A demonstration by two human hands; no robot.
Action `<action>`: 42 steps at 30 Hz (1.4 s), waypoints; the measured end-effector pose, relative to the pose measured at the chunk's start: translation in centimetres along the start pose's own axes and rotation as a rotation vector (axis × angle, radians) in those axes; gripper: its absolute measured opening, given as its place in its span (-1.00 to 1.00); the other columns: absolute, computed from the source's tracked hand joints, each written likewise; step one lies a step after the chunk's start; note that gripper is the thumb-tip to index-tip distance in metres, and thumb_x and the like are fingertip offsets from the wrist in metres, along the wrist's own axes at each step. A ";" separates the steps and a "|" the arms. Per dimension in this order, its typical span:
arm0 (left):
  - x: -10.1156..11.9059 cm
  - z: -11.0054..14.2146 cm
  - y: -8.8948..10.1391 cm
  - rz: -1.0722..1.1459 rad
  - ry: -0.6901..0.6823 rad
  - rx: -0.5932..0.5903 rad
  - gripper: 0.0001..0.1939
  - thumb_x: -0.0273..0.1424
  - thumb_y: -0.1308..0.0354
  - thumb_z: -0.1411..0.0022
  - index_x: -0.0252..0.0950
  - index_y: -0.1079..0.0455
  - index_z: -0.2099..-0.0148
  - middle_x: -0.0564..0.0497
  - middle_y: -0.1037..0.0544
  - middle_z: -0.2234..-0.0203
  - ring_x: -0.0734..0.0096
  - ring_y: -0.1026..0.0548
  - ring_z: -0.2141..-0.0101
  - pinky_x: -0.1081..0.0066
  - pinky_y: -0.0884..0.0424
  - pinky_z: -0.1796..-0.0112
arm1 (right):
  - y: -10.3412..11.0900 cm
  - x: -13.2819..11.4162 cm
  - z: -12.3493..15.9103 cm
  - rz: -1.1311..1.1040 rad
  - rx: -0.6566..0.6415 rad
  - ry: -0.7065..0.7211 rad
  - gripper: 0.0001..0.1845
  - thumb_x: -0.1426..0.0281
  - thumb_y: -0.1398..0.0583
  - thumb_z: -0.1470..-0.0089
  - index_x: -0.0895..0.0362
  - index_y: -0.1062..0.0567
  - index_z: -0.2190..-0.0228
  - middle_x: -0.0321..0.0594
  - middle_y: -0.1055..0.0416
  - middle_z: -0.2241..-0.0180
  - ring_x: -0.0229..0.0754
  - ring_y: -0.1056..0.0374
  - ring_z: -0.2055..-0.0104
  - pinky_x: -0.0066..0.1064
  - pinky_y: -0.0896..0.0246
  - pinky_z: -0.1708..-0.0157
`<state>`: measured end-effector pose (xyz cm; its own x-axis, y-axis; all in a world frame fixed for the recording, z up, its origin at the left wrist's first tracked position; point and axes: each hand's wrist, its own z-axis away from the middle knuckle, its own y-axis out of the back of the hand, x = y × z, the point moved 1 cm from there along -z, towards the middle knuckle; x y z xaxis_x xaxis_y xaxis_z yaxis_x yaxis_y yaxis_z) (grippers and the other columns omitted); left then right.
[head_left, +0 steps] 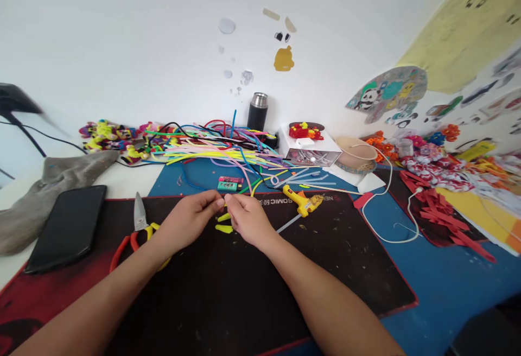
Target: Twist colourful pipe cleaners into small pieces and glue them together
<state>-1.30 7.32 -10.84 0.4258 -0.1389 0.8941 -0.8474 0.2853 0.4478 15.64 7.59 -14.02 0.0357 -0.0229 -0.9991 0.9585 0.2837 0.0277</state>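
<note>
Over the black mat, my left hand (pixel 196 216) and my right hand (pixel 247 217) meet with thumbs and fingers pinched together. A sliver of yellow, looking like a pipe cleaner, shows between the fingertips; most of it is hidden by the fingers. Just below lie short fuzzy yellow pieces (pixel 223 229), close to my right hand. Scissors (pixel 140 223) with red and yellow handles rest left of my left hand, partly behind the forearm. A yellow glue gun (pixel 303 202) with a glue stick in it lies to the right of my right hand.
A heap of coloured pipe cleaners (pixel 220 150) spreads behind the hands, with a black thermos (pixel 258 112) beyond. A phone (pixel 67 226) lies at left. A white drawer box (pixel 309 150), a beige bowl (pixel 356 152), a white cable (pixel 366 220) and red strips (pixel 443 215) occupy the right.
</note>
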 end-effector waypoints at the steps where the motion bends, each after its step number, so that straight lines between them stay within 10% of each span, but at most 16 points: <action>1: 0.0 0.0 0.1 -0.042 -0.020 0.009 -0.58 -0.03 -0.05 -0.40 -0.23 -0.36 0.37 0.11 -0.39 0.53 0.37 -0.32 0.46 0.43 -0.24 0.40 | 0.1 0.1 -0.1 0.020 0.000 -0.003 -0.41 -0.10 -0.16 -0.29 0.06 -0.28 0.56 -0.45 -0.11 0.72 -0.33 -0.03 0.67 -0.46 0.08 0.66; 11: 0.5 0.4 1.8 -0.180 -0.096 -0.031 -0.65 -0.07 -0.10 -0.41 -0.18 -0.56 0.23 0.08 -0.61 0.42 0.29 -0.52 0.37 0.40 -0.34 0.30 | 0.8 -2.3 0.8 0.205 -0.058 0.052 -0.53 0.11 -0.12 -0.37 0.08 -0.42 0.52 -0.43 -0.21 0.72 -0.31 -0.14 0.67 -0.44 -0.04 0.55; 30: -1.0 -0.1 -0.2 -0.545 -0.139 -0.135 -0.83 -0.35 -0.07 -0.30 -0.19 -0.50 0.20 0.00 -0.49 0.36 0.26 -0.43 0.37 0.32 -0.27 0.32 | 2.0 -3.4 0.0 -0.105 0.069 0.022 -0.49 -0.02 -0.18 -0.28 0.10 -0.44 0.51 -0.44 -0.22 0.72 -0.33 -0.14 0.69 -0.47 -0.03 0.62; 42: -0.7 0.1 -0.3 -0.551 -0.124 -0.154 -0.79 -0.19 -0.21 -0.36 -0.20 -0.38 0.23 -0.01 -0.51 0.34 0.18 -0.46 0.32 0.31 -0.22 0.33 | 1.4 -2.8 0.3 -0.001 0.027 0.053 -0.51 0.02 -0.14 -0.34 0.10 -0.46 0.48 -0.44 -0.23 0.71 -0.33 -0.14 0.68 -0.46 -0.05 0.60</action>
<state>-1.33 7.25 -11.61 0.7424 -0.4134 0.5272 -0.4513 0.2731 0.8496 16.97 7.74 -11.15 0.0201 0.0272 -0.9994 0.9659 0.2577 0.0265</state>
